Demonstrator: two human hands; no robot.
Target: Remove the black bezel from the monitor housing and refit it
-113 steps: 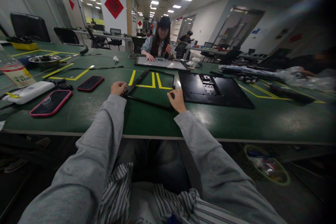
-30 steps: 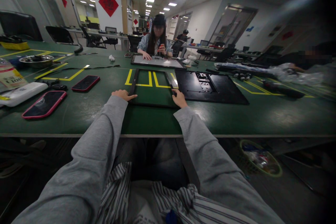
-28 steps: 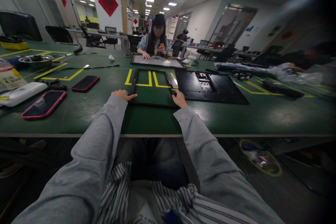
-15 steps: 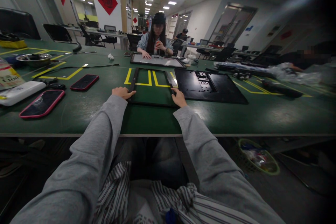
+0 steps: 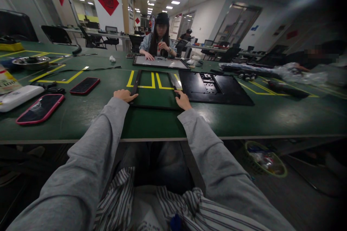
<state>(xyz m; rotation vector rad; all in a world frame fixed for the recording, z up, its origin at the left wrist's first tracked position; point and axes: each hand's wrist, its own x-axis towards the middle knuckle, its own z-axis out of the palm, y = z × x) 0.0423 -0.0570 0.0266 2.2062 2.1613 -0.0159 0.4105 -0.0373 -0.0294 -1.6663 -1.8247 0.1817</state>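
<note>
A thin black rectangular frame [image 5: 155, 107] lies on the green table [image 5: 89, 119], its middle open to the tabletop and yellow tape lines. My left hand [image 5: 124, 95] grips its left side, thumb pointing inward along the edge. On the opposite side, my right hand [image 5: 183, 100] has its fingers closed round the right edge. A flat black panel [image 5: 233, 90] with a cut-out section lies just right of the frame, close to my right hand.
Two phones, one red-edged [image 5: 85, 86] and one pink-edged [image 5: 40, 109], lie at left beside a white power bank [image 5: 20, 98]. A metal bowl [image 5: 31, 62] stands behind. Across the table, a person's hand rests on a grey panel [image 5: 165, 62]. Plastic-wrapped parts [image 5: 244, 68] lie right.
The whole view has shifted slightly, with things on the table appearing a little further left. Both hands keep their hold on the black frame.
</note>
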